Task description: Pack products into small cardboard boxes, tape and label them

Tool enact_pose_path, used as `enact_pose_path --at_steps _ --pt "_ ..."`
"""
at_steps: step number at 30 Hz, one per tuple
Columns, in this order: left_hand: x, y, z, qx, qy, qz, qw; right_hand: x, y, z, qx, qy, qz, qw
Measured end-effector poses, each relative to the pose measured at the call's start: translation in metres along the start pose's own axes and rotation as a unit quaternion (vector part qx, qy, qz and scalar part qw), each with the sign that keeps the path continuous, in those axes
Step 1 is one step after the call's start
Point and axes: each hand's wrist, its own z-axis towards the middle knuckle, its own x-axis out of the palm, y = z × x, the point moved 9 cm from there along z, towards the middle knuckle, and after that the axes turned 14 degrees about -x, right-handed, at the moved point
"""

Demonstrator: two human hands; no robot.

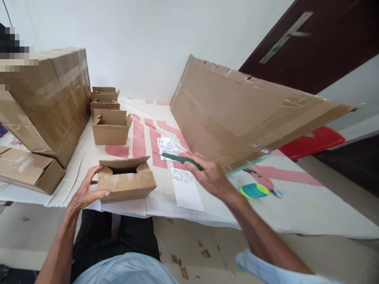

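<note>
My left hand (85,189) grips the left end of a small open cardboard box (127,179) on the white sheet in front of me. My right hand (210,175) is closed around a green-handled knife (177,158) whose blade points left, above two white sticker sheets (185,183). The box's top flaps stand partly open.
A row of small open cardboard boxes (110,128) lies behind. Large taped cartons (50,98) stand at the left. A big flattened cardboard sheet (242,114) leans at the right. A green tape roll (254,190) lies near my right wrist. A red stool (314,142) is beyond.
</note>
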Motion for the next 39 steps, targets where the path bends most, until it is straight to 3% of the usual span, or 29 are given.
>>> enact_pose_path --at_steps 2,5,8,10,13,17,20,24,28,32,36,39 --pt "-0.001 0.001 0.001 -0.001 0.016 0.000 1.000 0.035 -0.015 -0.039 0.046 -0.048 -0.018 0.998" --pt "-0.004 0.005 0.004 -0.011 0.041 -0.003 0.999 0.101 -0.027 -0.090 0.091 -0.053 -0.043 0.993" --pt "-0.008 0.006 0.009 -0.031 0.054 -0.010 0.998 0.136 -0.028 -0.111 0.112 -0.059 -0.035 0.991" --pt "-0.013 0.006 0.012 -0.055 0.043 -0.023 0.997 0.132 -0.022 -0.104 0.105 -0.083 -0.019 0.991" --pt "-0.017 0.002 0.015 -0.087 0.020 -0.031 0.996 0.110 -0.002 -0.067 0.047 -0.097 0.016 0.994" --pt "-0.018 -0.006 0.014 -0.095 0.009 -0.019 0.995 0.100 0.042 -0.011 -0.077 -0.013 0.037 0.996" --pt "-0.019 -0.007 0.013 -0.103 0.006 -0.012 0.995 0.095 0.069 0.006 -0.138 0.000 0.018 0.990" --pt "-0.019 -0.007 0.011 -0.110 0.014 -0.010 0.994 0.079 0.098 -0.009 -0.198 -0.076 -0.048 0.976" --pt "-0.014 -0.011 0.010 -0.105 0.028 -0.004 0.994 0.085 0.119 -0.043 -0.243 -0.075 -0.062 0.965" --pt "-0.006 -0.014 0.010 -0.082 0.015 0.060 0.995 0.102 0.114 -0.052 -0.199 -0.016 -0.039 0.979" --pt "-0.004 -0.017 0.014 -0.031 -0.028 0.121 0.992 0.124 0.108 -0.035 -0.152 0.096 -0.043 0.983" --pt "-0.002 -0.018 0.016 -0.027 -0.034 0.149 0.988 0.130 0.114 -0.021 -0.154 0.139 -0.062 0.976"
